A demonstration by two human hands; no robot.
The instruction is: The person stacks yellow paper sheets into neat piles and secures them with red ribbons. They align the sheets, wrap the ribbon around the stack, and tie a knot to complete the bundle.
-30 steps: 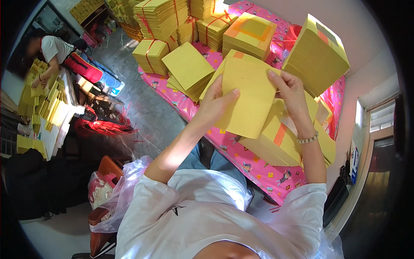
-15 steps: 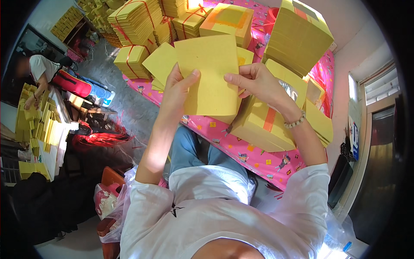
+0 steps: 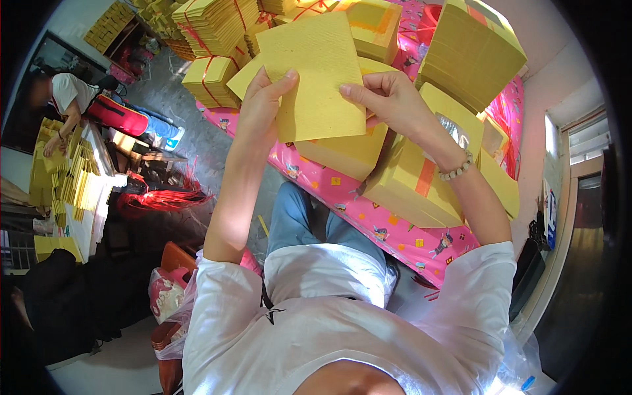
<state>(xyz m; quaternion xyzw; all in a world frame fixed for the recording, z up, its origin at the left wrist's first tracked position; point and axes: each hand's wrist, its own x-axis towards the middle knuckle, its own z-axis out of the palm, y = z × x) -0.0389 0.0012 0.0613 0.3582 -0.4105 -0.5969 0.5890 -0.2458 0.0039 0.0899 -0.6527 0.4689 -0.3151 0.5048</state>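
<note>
A rectangular yellow paper sheet (image 3: 315, 79), perhaps several layered together, is held up in front of me, its broad face toward me. My left hand (image 3: 264, 99) grips its left edge, thumb on the face. On the opposite edge my right hand (image 3: 388, 99) pinches it between thumb and bent fingers; a beaded bracelet (image 3: 457, 168) circles that wrist. Behind and below the sheet sits a thick block of yellow paper (image 3: 352, 153), partly covered. Beneath my right forearm lies another yellow paper block (image 3: 403, 187) with an orange stripe.
The blocks rest on a pink patterned cloth (image 3: 388, 227). Red-tied yellow stacks (image 3: 210, 82) stand at the far left, a tall yellow stack (image 3: 469, 59) at the far right. At left, another person (image 3: 72, 99) bends over a table of yellow paper. Red strands (image 3: 158, 197) hang nearby.
Both hands have lifted the sheet a little higher, away from me, and tilted its top to the left. More of the block beneath it now shows. The whole view has shifted slightly.
</note>
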